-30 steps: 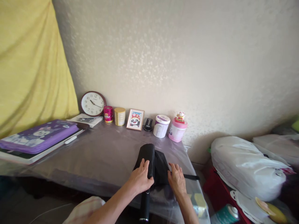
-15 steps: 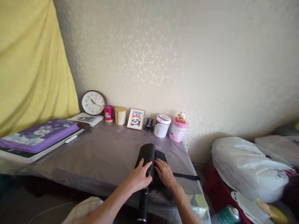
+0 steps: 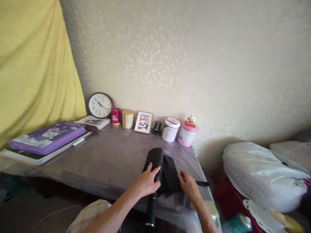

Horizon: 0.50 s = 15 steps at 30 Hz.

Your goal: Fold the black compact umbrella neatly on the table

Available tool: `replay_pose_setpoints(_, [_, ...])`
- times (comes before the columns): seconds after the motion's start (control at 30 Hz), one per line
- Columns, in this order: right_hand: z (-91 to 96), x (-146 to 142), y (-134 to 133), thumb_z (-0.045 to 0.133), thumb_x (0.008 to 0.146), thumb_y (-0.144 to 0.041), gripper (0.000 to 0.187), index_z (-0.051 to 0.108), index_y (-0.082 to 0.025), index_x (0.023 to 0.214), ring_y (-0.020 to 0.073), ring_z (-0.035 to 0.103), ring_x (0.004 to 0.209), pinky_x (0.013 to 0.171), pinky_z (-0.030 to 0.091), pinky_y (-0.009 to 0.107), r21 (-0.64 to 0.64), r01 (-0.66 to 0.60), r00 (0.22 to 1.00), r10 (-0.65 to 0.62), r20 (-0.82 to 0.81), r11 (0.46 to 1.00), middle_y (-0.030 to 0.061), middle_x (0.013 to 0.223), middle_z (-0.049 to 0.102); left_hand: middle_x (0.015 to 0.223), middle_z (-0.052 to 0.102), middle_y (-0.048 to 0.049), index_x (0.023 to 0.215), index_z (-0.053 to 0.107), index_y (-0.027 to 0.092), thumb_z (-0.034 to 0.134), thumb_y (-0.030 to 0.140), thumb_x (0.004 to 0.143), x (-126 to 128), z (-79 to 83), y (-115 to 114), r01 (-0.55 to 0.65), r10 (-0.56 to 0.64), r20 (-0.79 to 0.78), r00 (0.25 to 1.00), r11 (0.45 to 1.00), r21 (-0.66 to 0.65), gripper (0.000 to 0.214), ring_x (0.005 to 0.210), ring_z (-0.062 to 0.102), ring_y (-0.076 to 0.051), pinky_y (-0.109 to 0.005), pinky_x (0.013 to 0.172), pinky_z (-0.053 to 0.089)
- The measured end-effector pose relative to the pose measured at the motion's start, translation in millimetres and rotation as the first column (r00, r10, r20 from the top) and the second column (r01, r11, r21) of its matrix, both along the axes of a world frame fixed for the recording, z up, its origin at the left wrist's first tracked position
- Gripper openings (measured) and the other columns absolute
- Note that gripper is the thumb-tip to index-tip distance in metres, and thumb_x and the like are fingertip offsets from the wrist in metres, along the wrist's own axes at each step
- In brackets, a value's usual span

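A black folding umbrella (image 3: 155, 158) lies on the table with its canopy partly rolled and its handle (image 3: 151, 208) sticking out over the near edge. My left hand (image 3: 148, 181) rests on the rolled part, fingers spread and pressing on it. To the right, a flat flap of canopy (image 3: 170, 176) is laid out. At its right edge is my right hand (image 3: 190, 186), fingers curled and closed at the fabric edge. A black strap (image 3: 202, 183) runs out to the right from beneath this hand, whose fingertips are partly hidden.
Along the wall stand a clock (image 3: 101, 105), a pink can (image 3: 116, 116), a yellow container (image 3: 127, 119), a panda picture (image 3: 143, 122) and two tubs (image 3: 170, 130). A purple case (image 3: 48, 137) lies left. White bags (image 3: 262, 174) and a spray can (image 3: 239, 223) sit right.
My right hand has moved right, from the middle of the umbrella to the flap's outer edge, uncovering the flap. My left hand stays on the rolled part. The view has shifted slightly.
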State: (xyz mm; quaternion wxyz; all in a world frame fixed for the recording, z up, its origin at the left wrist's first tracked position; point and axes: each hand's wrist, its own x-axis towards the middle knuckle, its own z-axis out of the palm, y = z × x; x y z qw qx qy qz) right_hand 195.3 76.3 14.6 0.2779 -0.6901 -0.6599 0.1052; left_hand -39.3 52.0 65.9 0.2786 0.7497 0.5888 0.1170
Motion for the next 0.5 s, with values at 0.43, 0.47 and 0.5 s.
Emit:
replay_pose_setpoints(0.43, [2.6,-5.0,14.1,0.050,0.082,-0.033,0.026,0.066,-0.016,0.092,0.0244,0.063,0.094,0.079,0.044,0.031,-0.138,0.095,0.991,-0.081,0.104,0.986,0.0115,0.095,0.068,0.152,0.016,-0.0071,0.140,0.027,0.035,0.046,0.032,0.079,-0.9,-4.2,2.3,0.013,-0.013,-0.019,1.000,1.000,0.008,0.063,0.123,0.045,-0.030,-0.038,0.097,0.038])
replay_pose_setpoints(0.47, [4.2,-7.4,14.6,0.051,0.082,-0.034,0.025,0.066,-0.016,0.090,0.0251,0.063,0.094,0.079,0.044,0.032,-0.152,0.098,0.989,-0.080,0.123,0.984,0.0117,0.094,0.068,0.151,0.016,-0.0075,0.140,0.027,0.034,0.046,0.032,0.079,-1.1,-4.7,2.5,0.016,-0.015,-0.022,1.000,1.000,0.011,0.063,0.123,0.045,-0.031,-0.038,0.097,0.038])
replay_pose_setpoints(0.5, [5.7,-10.0,15.3,0.052,0.081,-0.034,0.024,0.066,-0.016,0.089,0.0256,0.063,0.093,0.077,0.044,0.032,-0.166,0.104,0.987,-0.081,0.141,0.981,0.0119,0.092,0.068,0.151,0.016,-0.0082,0.140,0.027,0.034,0.046,0.032,0.079,-1.4,-5.3,2.7,0.019,-0.018,-0.024,1.000,1.000,0.015,0.063,0.123,0.045,-0.031,-0.038,0.097,0.038])
